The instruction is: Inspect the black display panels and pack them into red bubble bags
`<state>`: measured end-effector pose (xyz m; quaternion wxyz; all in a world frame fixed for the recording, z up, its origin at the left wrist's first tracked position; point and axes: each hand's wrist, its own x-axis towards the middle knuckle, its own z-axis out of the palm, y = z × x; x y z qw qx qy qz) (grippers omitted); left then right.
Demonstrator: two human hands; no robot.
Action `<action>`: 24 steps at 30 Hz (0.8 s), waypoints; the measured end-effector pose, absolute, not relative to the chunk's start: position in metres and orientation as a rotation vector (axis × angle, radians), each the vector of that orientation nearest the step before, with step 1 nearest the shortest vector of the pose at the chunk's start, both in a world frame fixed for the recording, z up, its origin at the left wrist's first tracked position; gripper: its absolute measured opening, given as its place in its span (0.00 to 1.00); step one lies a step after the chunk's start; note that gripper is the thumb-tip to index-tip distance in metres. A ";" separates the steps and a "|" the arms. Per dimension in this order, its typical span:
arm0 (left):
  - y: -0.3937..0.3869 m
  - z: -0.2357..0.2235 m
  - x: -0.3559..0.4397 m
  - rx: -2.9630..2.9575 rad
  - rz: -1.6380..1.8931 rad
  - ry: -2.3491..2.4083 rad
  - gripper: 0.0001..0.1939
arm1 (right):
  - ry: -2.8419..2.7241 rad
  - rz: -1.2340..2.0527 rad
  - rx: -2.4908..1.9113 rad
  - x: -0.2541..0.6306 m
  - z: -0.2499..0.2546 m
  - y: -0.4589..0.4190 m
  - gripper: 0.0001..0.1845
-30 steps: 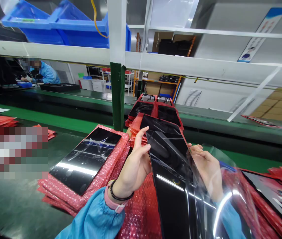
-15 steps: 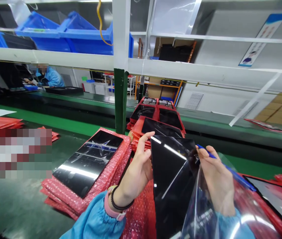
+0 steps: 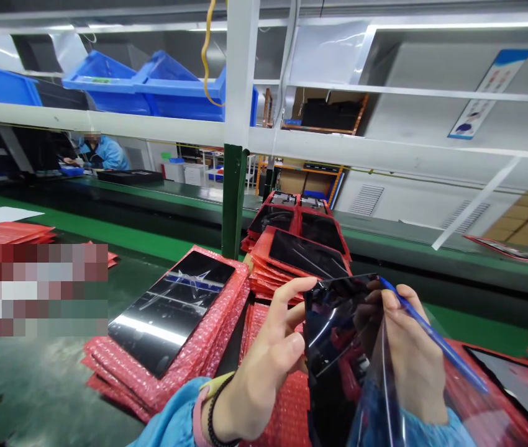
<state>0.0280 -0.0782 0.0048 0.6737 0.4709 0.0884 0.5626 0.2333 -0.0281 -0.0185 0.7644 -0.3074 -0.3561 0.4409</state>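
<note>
A glossy black screen panel (image 3: 333, 372) is tilted up in front of me. My left hand (image 3: 268, 363) grips it along its left edge, forefinger at the top corner and thumb on the side. My right hand (image 3: 413, 354) is closed at the panel's upper right corner, pinching a clear plastic film (image 3: 380, 403) that hangs partly off the panel's right side. A blue pen-like stick (image 3: 445, 347) also sits in the right hand, its narrow end by that corner. Below the panel lies red bubble wrap (image 3: 287, 410).
Another black panel (image 3: 175, 310) rests on red bubble-wrap bags to the left. Stacked panels in red bags (image 3: 308, 251) stand ahead. A framed panel (image 3: 520, 388) lies at right. A green post (image 3: 235, 202) and shelf with blue bins (image 3: 184, 93) rise beyond; a co-worker (image 3: 105, 152) sits far left.
The panel has tilted, so its reflections now show red and my hand instead of bright light strips. Both hands sit slightly lower and further right in view; the camera view has shifted too.
</note>
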 end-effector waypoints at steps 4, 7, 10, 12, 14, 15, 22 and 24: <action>-0.081 0.005 0.028 1.068 1.269 0.186 0.24 | -0.782 0.975 -0.645 0.234 -0.019 -0.030 0.17; -0.082 0.006 0.026 1.084 1.255 0.181 0.23 | -0.778 0.949 -0.658 0.232 -0.015 -0.031 0.19; -0.082 0.006 0.025 1.101 1.250 0.182 0.23 | -0.748 0.868 -0.727 0.227 -0.010 -0.033 0.23; -0.082 0.005 0.024 1.109 1.255 0.172 0.22 | -0.758 0.851 -0.731 0.223 -0.007 -0.035 0.25; -0.081 0.005 0.024 1.094 1.248 0.156 0.22 | -0.800 0.882 -0.709 0.220 -0.007 -0.036 0.27; -0.080 0.005 0.024 1.077 1.243 0.153 0.22 | -0.817 0.912 -0.708 0.219 -0.007 -0.036 0.28; -0.068 -0.004 0.028 0.907 1.269 0.307 0.35 | -0.796 1.070 -0.882 0.233 -0.031 -0.029 0.28; -0.068 -0.022 0.022 0.858 1.266 0.451 0.38 | -0.826 1.046 -0.984 0.238 -0.047 -0.027 0.29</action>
